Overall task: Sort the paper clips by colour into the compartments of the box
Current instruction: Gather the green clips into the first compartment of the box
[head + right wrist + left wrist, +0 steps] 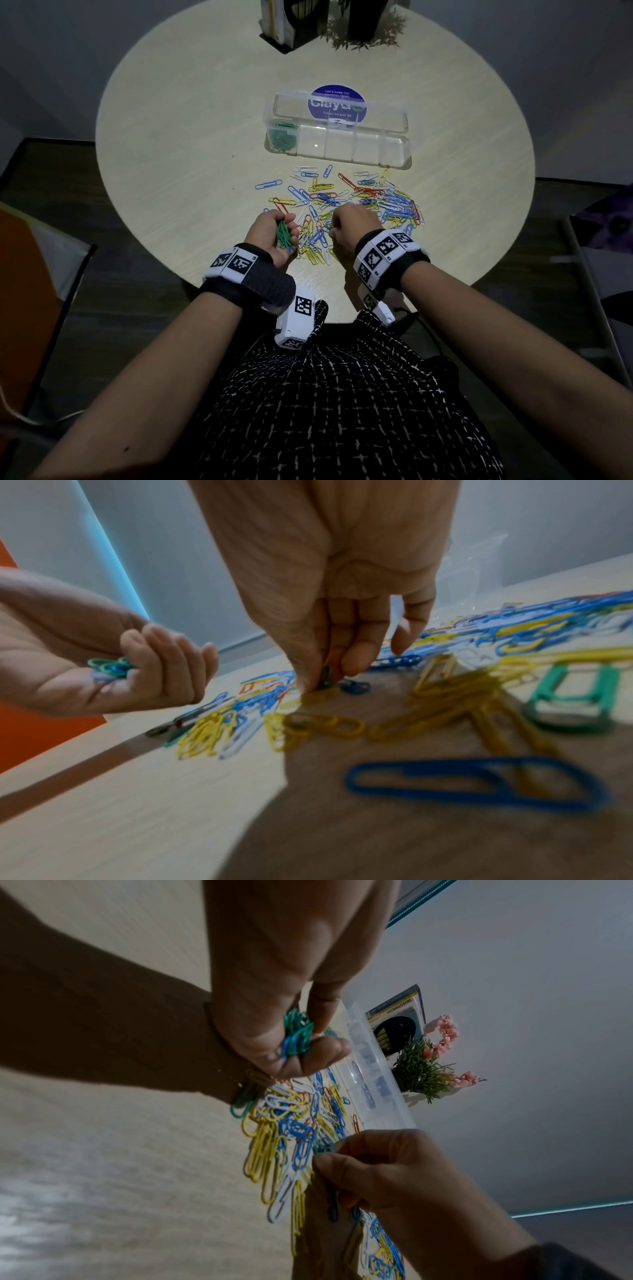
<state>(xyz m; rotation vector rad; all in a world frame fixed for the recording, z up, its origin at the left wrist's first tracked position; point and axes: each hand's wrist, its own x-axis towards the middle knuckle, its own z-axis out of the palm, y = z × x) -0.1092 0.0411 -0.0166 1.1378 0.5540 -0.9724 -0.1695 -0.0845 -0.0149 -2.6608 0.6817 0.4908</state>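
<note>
Left hand [270, 236] gripping green clips [283, 233], right hand [346, 228] pinching one clip [325, 675]

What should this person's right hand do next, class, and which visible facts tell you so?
Probably lift the green clip it pinches and pass it into the left hand, which already grips a green bundle. Only green clips lie in the box's leftmost compartment, so green seems the colour being gathered. A blue clip in that bundle wants removing later.

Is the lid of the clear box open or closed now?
Open. The lid stands back behind the box, and the compartments lie uncovered, green clips in the leftmost.
</note>
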